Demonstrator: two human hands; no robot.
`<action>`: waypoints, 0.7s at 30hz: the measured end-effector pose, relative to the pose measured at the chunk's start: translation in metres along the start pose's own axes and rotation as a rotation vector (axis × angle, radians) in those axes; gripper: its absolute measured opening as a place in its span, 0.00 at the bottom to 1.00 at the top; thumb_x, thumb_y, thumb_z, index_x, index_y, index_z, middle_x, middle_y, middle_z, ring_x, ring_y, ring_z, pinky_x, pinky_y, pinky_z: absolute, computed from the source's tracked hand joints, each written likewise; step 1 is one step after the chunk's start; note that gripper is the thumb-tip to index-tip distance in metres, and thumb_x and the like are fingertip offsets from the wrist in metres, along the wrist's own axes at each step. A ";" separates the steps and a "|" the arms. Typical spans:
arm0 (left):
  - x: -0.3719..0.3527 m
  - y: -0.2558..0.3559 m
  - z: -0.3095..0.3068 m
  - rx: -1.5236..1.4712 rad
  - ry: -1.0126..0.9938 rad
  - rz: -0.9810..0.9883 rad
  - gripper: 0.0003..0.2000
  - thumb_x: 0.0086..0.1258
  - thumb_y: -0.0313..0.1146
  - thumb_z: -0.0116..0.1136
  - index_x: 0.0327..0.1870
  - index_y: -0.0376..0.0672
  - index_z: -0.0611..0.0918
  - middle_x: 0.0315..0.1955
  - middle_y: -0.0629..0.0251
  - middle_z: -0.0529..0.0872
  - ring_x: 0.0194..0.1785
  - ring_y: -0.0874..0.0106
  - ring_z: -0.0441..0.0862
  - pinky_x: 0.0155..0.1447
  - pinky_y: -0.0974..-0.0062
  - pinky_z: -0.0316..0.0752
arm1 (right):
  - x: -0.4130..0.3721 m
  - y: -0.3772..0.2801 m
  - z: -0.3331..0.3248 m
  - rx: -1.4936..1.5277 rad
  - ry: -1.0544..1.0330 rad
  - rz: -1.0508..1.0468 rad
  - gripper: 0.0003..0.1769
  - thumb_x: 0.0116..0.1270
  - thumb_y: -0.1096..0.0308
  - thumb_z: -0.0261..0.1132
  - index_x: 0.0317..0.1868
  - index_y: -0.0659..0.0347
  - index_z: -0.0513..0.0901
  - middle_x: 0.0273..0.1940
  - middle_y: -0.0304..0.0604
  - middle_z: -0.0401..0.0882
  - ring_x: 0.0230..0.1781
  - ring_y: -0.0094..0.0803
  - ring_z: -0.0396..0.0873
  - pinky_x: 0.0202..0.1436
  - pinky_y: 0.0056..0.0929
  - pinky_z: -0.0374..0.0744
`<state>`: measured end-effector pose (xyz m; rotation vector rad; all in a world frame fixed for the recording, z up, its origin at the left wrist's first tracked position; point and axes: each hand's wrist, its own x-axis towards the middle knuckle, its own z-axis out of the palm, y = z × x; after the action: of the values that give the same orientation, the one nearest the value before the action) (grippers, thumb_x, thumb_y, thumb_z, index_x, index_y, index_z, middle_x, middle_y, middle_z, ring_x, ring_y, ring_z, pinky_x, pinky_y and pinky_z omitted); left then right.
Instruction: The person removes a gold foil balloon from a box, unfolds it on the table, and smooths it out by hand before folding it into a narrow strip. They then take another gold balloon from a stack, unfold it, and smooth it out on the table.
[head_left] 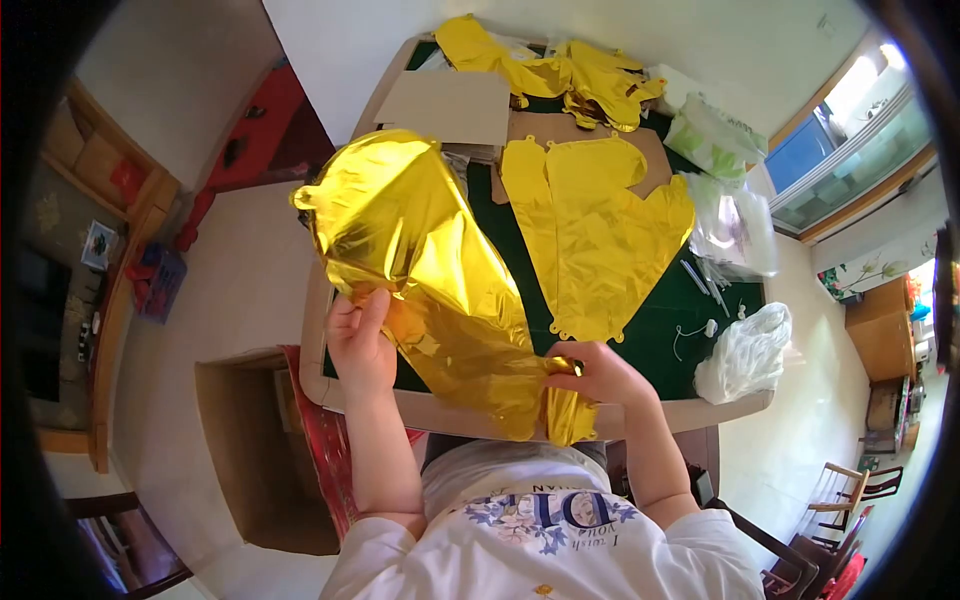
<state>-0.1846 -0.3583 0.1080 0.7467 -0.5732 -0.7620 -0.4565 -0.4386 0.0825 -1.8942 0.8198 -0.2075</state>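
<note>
A large shiny gold foil balloon (430,240), flat and uninflated with small tabs on its edge, is held up in front of me over the near side of the table. My left hand (362,335) pinches its lower left edge, thumb on top. At the balloon's narrow right end, my right hand (598,373) grips the bunched foil, and a folded piece hangs below the fingers. Just beyond, flat yellow foil balloons (595,235) lie stacked on the green table top (655,355).
More crumpled gold foil (555,70) lies at the table's far end, beside cardboard sheets (450,105). Clear plastic bags (735,225), a white plastic bag (745,350) and thin tubes (705,285) are on the right. An open cardboard box (265,450) stands on the floor at left.
</note>
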 end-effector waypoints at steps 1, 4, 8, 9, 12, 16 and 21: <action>-0.001 0.002 -0.004 -0.004 -0.037 0.010 0.10 0.69 0.22 0.58 0.50 0.36 0.81 0.46 0.67 0.84 0.49 0.77 0.80 0.58 0.79 0.71 | -0.003 -0.002 -0.007 -0.035 0.037 0.006 0.17 0.58 0.65 0.74 0.42 0.65 0.79 0.26 0.43 0.76 0.26 0.31 0.70 0.34 0.28 0.73; 0.004 0.004 -0.003 -0.046 -0.143 0.035 0.11 0.70 0.23 0.58 0.51 0.36 0.80 0.50 0.65 0.83 0.54 0.74 0.79 0.62 0.74 0.69 | -0.006 -0.010 -0.036 0.007 0.021 0.067 0.16 0.59 0.67 0.74 0.41 0.66 0.79 0.26 0.37 0.74 0.28 0.21 0.69 0.34 0.23 0.72; 0.016 0.009 0.007 -0.016 -0.184 0.076 0.13 0.68 0.26 0.59 0.53 0.37 0.78 0.51 0.64 0.82 0.56 0.71 0.78 0.64 0.70 0.69 | -0.013 -0.012 -0.079 0.094 -0.117 -0.027 0.17 0.57 0.71 0.75 0.43 0.67 0.78 0.29 0.37 0.75 0.28 0.19 0.69 0.34 0.22 0.72; 0.019 0.012 0.011 0.004 -0.181 0.084 0.14 0.68 0.25 0.60 0.54 0.37 0.78 0.51 0.65 0.82 0.56 0.71 0.78 0.64 0.71 0.69 | -0.014 -0.016 -0.088 -0.005 -0.079 -0.042 0.17 0.57 0.71 0.74 0.43 0.67 0.77 0.28 0.39 0.75 0.28 0.20 0.69 0.34 0.23 0.72; 0.021 0.020 0.037 0.037 -0.158 0.062 0.16 0.63 0.17 0.63 0.52 0.35 0.79 0.50 0.63 0.83 0.53 0.74 0.80 0.60 0.73 0.73 | -0.004 -0.023 -0.103 -0.304 0.257 -0.057 0.14 0.58 0.73 0.71 0.40 0.67 0.76 0.28 0.47 0.76 0.27 0.33 0.74 0.35 0.28 0.75; 0.021 0.022 0.073 0.242 -0.306 0.130 0.16 0.59 0.16 0.65 0.49 0.34 0.81 0.47 0.63 0.84 0.50 0.73 0.81 0.58 0.73 0.74 | 0.013 -0.024 -0.126 -0.351 0.565 -0.079 0.13 0.57 0.74 0.69 0.41 0.66 0.75 0.33 0.47 0.76 0.32 0.38 0.75 0.39 0.31 0.75; 0.007 0.014 0.083 0.291 -0.495 0.049 0.11 0.55 0.16 0.65 0.38 0.38 0.85 0.40 0.63 0.87 0.45 0.71 0.83 0.52 0.76 0.75 | 0.038 0.013 -0.157 -0.628 0.955 -0.280 0.14 0.51 0.78 0.68 0.39 0.61 0.77 0.38 0.45 0.75 0.44 0.46 0.73 0.49 0.38 0.72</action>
<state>-0.2327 -0.3884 0.1704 0.8097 -1.1644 -0.8317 -0.5088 -0.5822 0.1371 -2.5060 1.3413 -1.2123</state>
